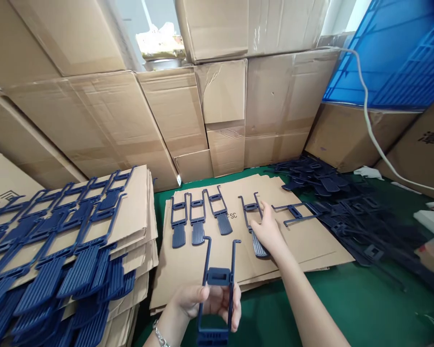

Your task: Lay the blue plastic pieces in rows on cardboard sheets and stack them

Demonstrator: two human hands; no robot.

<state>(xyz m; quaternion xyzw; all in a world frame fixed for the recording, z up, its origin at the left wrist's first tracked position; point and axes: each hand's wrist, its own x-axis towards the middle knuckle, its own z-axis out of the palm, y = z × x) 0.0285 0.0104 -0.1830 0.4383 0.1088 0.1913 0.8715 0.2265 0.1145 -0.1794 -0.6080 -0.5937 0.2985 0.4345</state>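
A blue frame is held in the left hand's curled fingers. Beyond them, the right hand touches another frame; whether gripped, I cannot tell.

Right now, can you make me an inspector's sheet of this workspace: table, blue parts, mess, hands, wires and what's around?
Surface: green tabletop, cardboard sheets on it.
Blue parts: three frames in a row on the sheets; more on the cardboard stack at left.
Clutter: jumbled dark pile at right; white scrap behind it.
Left hand: holds a blue frame.
Right hand: at another frame on the sheets; grip unclear.
Cables: white cable hanging at right.
Surroundings: stacked cardboard boxes behind; blue crate upper right.
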